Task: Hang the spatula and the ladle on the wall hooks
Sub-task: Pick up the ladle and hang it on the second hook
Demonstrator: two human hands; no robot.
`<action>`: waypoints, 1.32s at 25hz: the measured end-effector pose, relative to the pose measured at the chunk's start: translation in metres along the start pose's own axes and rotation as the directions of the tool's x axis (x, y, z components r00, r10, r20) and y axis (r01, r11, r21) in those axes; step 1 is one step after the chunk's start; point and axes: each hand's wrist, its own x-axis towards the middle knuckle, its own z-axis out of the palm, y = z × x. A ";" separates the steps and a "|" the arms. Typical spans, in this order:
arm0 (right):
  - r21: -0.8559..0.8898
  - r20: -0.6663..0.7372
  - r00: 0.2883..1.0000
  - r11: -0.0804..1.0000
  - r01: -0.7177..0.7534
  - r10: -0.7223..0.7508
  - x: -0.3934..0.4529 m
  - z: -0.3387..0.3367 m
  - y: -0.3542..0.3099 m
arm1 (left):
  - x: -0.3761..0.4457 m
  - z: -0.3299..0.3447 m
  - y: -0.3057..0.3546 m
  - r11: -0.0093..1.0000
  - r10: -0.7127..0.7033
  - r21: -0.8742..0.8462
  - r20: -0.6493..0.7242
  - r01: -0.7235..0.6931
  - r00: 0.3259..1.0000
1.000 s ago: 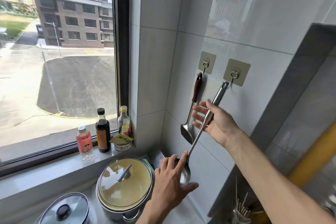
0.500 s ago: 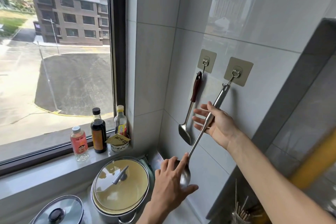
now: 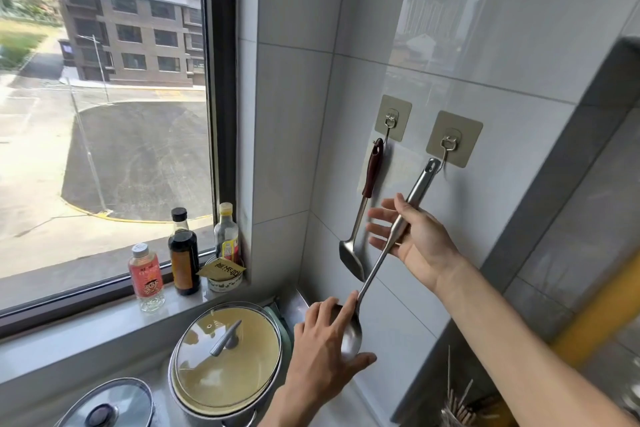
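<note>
Steel ladle [image 3: 388, 246] slanted across the tiled wall, handle tip at the right wall hook [image 3: 449, 146], whether already caught on it impossible to tell. Right hand [image 3: 414, 236] behind the ladle's handle, thumb over it, fingers spread toward the wall. Left hand [image 3: 325, 350] cupping the bowl low down, grip closed around it, bowl partly hidden by the fingers. Spatula [image 3: 362, 215] hanging from the left wall hook [image 3: 390, 121], just beside the right fingertips, blade near the ladle shaft. Below, on the tabletop by the window edge: lidded pot [image 3: 225, 357], second glass lid [image 3: 104, 406] cut off at the bottom. On the sill [image 3: 86, 326]: three bottles [image 3: 183, 253] and a small bowl [image 3: 223, 282]. Chopsticks [image 3: 460, 409] at the bottom right, holder out of frame.
</note>
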 end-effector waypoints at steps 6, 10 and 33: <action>-0.028 -0.066 0.995 0.996 -0.079 0.077 -0.002 0.000 0.003 | 0.003 0.015 -0.001 1.000 -0.028 -0.007 0.066 0.029 0.997; -0.475 -0.268 0.963 0.866 -0.154 0.024 -0.030 -0.008 0.007 | 0.012 0.027 -0.002 1.000 -0.014 -0.018 0.021 0.014 1.000; -0.350 0.470 0.876 -0.889 0.295 0.106 -0.018 -0.063 0.083 | 0.063 0.080 0.023 0.985 -0.023 -0.168 0.104 0.040 0.994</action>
